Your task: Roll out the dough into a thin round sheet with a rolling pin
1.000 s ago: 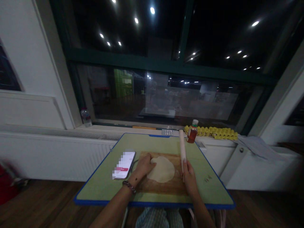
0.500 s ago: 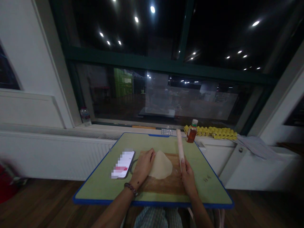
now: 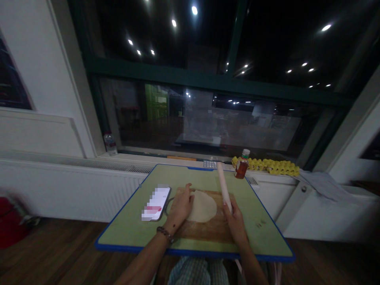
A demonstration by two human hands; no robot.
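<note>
A flat, pale round of dough (image 3: 204, 206) lies on a wooden board (image 3: 208, 232). At its left edge is my left hand (image 3: 181, 204), with the index finger lifted apart from the others; the fingertips beside the dough are partly hidden. My right hand (image 3: 235, 221) grips the near end of a wooden rolling pin (image 3: 223, 182). The pin points away from me over the right part of the board, its far end near the table's back edge. It is beside the dough rather than on it.
The board rests on a green table (image 3: 130, 221) with a blue rim. Left of my left hand lies a lit phone (image 3: 157, 204). A bottle of reddish-brown liquid (image 3: 242, 166) stands at the back right, before yellow egg trays (image 3: 270, 166). A clear bottle (image 3: 110, 143) stands on the sill.
My left index finger has lifted away from the dough edge. The dough's outline looks rounder and wider. The rolling pin's far end has swung slightly left in my right hand.
</note>
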